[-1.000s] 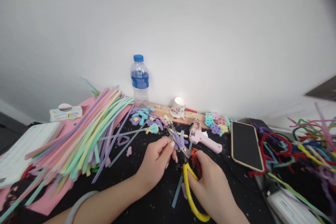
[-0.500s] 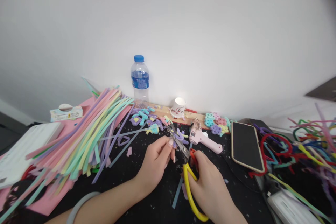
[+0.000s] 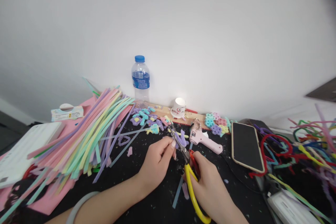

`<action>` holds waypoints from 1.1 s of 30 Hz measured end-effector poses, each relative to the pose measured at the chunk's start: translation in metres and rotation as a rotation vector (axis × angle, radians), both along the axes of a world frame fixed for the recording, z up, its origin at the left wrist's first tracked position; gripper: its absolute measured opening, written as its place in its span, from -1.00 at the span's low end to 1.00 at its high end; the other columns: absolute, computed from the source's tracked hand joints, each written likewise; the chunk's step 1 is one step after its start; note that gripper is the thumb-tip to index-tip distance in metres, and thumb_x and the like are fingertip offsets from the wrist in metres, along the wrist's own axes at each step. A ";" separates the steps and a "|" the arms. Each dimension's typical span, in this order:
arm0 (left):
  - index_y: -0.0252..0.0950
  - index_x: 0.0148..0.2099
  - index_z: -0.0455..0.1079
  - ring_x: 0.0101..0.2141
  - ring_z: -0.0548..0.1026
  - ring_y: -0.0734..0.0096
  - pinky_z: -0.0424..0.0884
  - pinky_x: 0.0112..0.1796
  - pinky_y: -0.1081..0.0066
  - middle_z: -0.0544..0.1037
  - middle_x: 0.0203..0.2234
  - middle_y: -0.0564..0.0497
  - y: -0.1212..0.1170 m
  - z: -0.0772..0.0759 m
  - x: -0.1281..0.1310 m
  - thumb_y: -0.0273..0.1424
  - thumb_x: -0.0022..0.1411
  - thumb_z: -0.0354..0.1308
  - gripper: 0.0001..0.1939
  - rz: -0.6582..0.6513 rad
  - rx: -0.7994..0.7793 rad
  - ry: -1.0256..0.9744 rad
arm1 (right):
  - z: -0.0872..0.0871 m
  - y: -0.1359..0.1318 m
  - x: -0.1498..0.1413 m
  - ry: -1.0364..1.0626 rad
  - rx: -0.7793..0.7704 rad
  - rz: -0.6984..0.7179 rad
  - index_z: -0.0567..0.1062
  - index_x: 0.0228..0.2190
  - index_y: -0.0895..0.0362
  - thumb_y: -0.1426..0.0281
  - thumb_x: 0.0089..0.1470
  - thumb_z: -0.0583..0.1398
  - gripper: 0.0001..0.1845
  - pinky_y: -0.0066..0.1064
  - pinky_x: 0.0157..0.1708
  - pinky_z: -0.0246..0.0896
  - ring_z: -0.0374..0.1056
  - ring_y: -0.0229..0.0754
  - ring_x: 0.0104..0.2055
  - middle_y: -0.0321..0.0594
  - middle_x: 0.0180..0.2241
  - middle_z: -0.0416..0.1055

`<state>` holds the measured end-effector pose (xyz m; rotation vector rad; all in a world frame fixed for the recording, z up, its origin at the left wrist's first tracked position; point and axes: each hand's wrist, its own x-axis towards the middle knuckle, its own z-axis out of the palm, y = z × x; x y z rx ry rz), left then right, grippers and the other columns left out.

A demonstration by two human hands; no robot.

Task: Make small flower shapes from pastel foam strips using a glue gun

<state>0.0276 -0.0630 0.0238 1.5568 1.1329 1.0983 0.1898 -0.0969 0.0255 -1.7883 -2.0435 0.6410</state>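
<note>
1. Head view: purple piece (image 3: 183, 139) pinched by fingers of left hand (image 3: 156, 161), above bench (image 3: 149, 204).
2. Scissors (image 3: 187, 170) gripped in curled fingers of right hand (image 3: 211, 180), held at purple piece.
3. Glue gun (image 3: 207, 142) laid just beyond.

A black, speck-strewn tabletop (image 3: 147, 206) carries a pale pink plastic glue gun (image 3: 206, 140). Right of the glue gun lies a black-screened smartphone with a pale rim (image 3: 246, 147); in front of the gun, a narrow grey-blue strip (image 3: 177, 193); left of the gun, a fuzzy purple loop (image 3: 124, 141) and, much farther left, a flat pink sheet (image 3: 44, 204).
</note>
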 end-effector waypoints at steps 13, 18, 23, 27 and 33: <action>-0.32 -0.51 0.23 -0.56 0.23 0.54 0.13 -0.48 0.52 0.25 -0.63 0.13 0.000 0.001 0.000 -0.39 0.31 -0.11 -0.67 0.001 0.102 0.025 | 0.009 0.000 0.001 0.291 -0.122 0.028 0.16 -0.53 0.11 0.49 -0.06 0.11 -0.84 -0.51 -0.52 -0.05 0.03 -0.31 -0.50 -0.40 -0.54 0.15; -0.33 -0.53 0.23 -0.57 0.27 0.54 0.17 -0.46 0.52 0.27 -0.64 0.12 -0.003 0.004 -0.002 -0.39 0.30 -0.09 -0.66 -0.022 0.132 -0.008 | 0.020 0.000 0.001 0.560 -0.336 0.096 0.23 -0.51 0.14 0.26 0.02 0.13 -0.77 -0.54 -0.59 -0.02 0.06 -0.35 -0.55 -0.41 -0.57 0.12; -0.33 -0.54 0.23 -0.58 0.25 0.55 0.17 -0.48 0.52 0.26 -0.66 0.12 -0.003 0.006 -0.003 -0.38 0.30 -0.09 -0.65 -0.028 0.117 -0.025 | 0.013 -0.006 0.003 0.762 -0.525 0.068 0.27 -0.43 0.15 -0.10 -0.05 0.09 -0.47 -0.58 -0.71 -0.07 0.00 -0.41 -0.69 -0.45 -0.65 0.09; -0.32 -0.55 0.18 -0.59 0.21 0.56 0.14 -0.50 0.52 0.23 -0.66 0.14 -0.002 0.005 -0.002 -0.37 0.30 -0.09 -0.64 -0.031 0.085 -0.032 | 0.007 -0.013 0.004 0.839 -0.550 -0.029 0.32 -0.29 0.15 -0.09 -0.02 0.08 -0.46 -0.56 -0.68 0.03 0.07 -0.37 -0.67 -0.40 -0.63 0.17; -0.29 -0.54 0.10 -0.60 0.15 0.55 0.09 -0.53 0.51 0.16 -0.66 0.16 -0.004 0.001 0.000 -0.35 0.30 -0.11 -0.65 -0.015 0.044 -0.021 | 0.006 -0.015 0.000 0.932 -0.612 -0.070 0.36 -0.45 0.15 -0.15 -0.09 0.08 -0.42 -0.53 -0.58 0.18 0.18 -0.34 -0.60 -0.36 -0.61 0.16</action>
